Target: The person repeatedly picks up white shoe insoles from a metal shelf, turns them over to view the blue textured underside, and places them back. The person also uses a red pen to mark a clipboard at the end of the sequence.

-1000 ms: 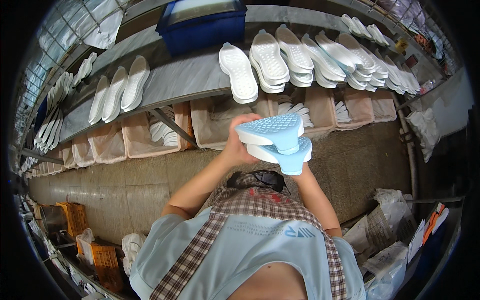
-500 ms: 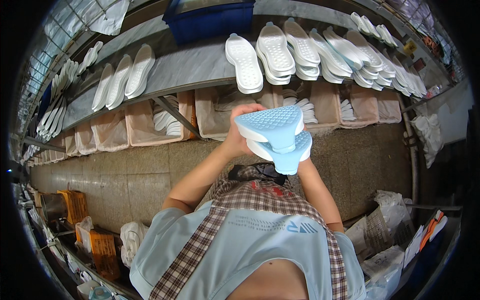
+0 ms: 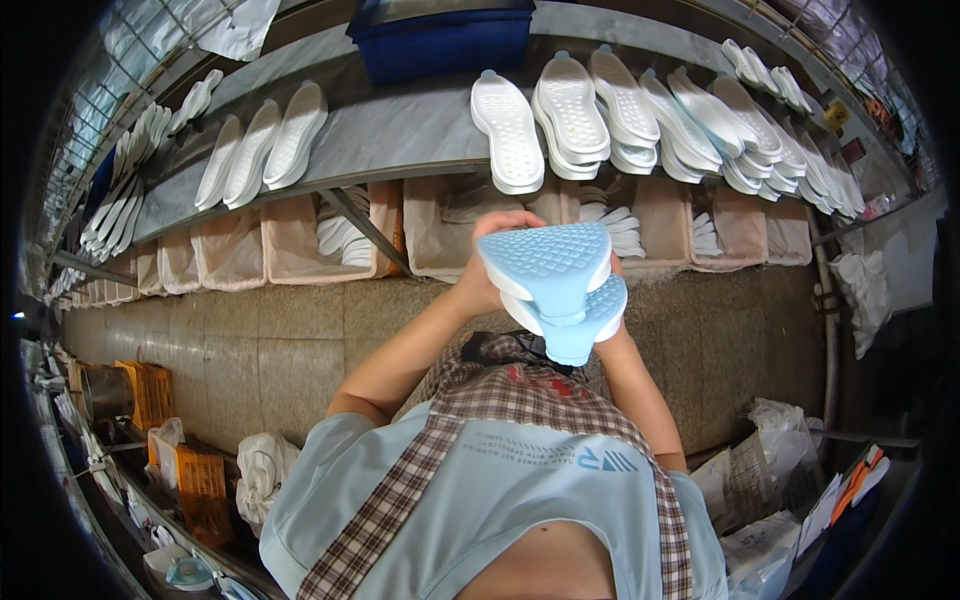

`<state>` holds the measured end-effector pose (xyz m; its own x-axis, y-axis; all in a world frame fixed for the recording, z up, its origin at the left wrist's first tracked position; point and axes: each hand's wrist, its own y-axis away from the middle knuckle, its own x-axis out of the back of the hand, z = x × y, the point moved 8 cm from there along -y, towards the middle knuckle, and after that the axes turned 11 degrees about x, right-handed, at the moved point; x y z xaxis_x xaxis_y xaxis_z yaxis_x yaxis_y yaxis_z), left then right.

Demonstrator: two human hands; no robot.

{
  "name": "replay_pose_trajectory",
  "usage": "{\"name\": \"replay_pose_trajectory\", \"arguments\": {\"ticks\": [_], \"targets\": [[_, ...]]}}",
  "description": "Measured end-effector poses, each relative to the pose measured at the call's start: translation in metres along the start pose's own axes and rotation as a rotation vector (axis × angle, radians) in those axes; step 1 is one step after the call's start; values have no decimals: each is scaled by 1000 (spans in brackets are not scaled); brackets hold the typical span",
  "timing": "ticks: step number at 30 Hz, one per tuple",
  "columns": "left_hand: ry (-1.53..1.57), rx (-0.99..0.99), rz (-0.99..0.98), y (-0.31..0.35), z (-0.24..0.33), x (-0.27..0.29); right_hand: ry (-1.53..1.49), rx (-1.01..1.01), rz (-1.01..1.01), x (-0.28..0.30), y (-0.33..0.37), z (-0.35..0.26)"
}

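Two shoe soles, light blue and textured on the outer face with white edges, are held together in front of my chest, one partly overlapping the other. My left hand is closed around their left side, its fingers reaching over the far edge. On the right side my right hand grips the pair, most of it hidden behind the soles. Beyond, a row of white soles lies along the front of the grey bench, several of them stacked and overlapping.
At the back of the bench stands a blue bin. Three white soles lie on its left part. Below are lined crates, some holding soles. Behind me at left sit orange crates and a white bag.
The held soles have shifted slightly down and tilted a little, still in both hands. The bench and its soles appear shifted a bit to the right as the view turns.
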<state>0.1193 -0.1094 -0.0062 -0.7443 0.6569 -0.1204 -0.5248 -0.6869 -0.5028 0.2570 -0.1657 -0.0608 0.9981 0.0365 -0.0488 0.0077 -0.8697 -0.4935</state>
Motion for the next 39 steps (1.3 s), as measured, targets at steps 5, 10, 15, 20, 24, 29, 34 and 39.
{"name": "replay_pose_trajectory", "arguments": {"ticks": [5,10,15,20,24,29,34,39], "targets": [[29,21,40,1,-3,2,-26,-29,30,0,2,3],[67,110,62,0,-7,4,63,-24,-9,-1,2,6],[106,136,69,0,-8,6,17,4,-14,-2,1,5],[49,140,104,3,-10,10,149,58,-35,-5,-3,-1],[67,166,119,4,-12,14,114,49,-45,-9,-7,-4],[74,234,78,0,-13,17,278,146,-28,-17,-10,-19],[274,346,122,-2,-20,23,326,323,40,-37,-16,-32],[160,290,150,-3,-12,28,386,429,53,-45,-19,-38]]}}
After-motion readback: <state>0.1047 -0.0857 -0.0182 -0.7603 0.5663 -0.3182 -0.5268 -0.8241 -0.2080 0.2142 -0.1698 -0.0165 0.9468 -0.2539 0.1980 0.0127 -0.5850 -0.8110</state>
